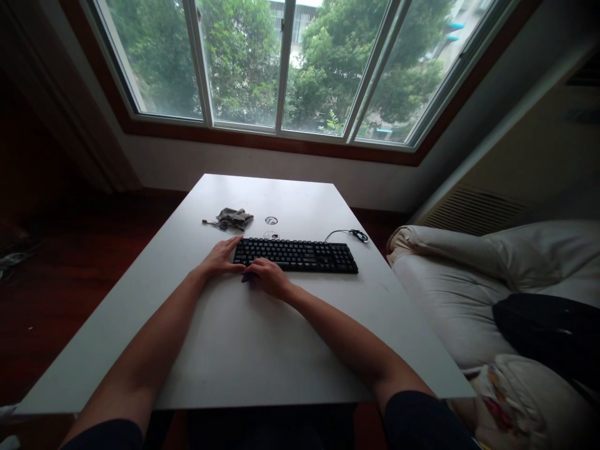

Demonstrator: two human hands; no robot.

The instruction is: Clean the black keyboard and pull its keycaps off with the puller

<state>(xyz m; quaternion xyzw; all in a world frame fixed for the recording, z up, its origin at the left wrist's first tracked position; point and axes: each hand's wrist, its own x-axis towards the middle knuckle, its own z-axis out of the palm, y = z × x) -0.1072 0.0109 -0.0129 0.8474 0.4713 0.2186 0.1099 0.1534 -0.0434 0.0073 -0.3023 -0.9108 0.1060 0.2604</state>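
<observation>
A black keyboard (300, 253) lies on the white table, its cable leading off behind the right end. My left hand (221, 257) grips the keyboard's left end, fingers at the back corner and thumb toward the front corner. Close to that thumb, my right hand (268, 276) is closed over the keyboard's front left edge. From under its fingers pokes a small dark purplish object (248, 276), whose kind I cannot make out. Behind the keyboard sit a crumpled grey cloth (235, 217) and a small brush-like tool (209, 222), partly against the cloth.
Two small round clear items, one a ring-like dish (271, 220), rest behind the keyboard on the white table (281, 350). The coiled cable end (359, 235) lies near the right edge. A pale sofa (450, 294) with a dark bag (548, 331) stands at right; windows are ahead.
</observation>
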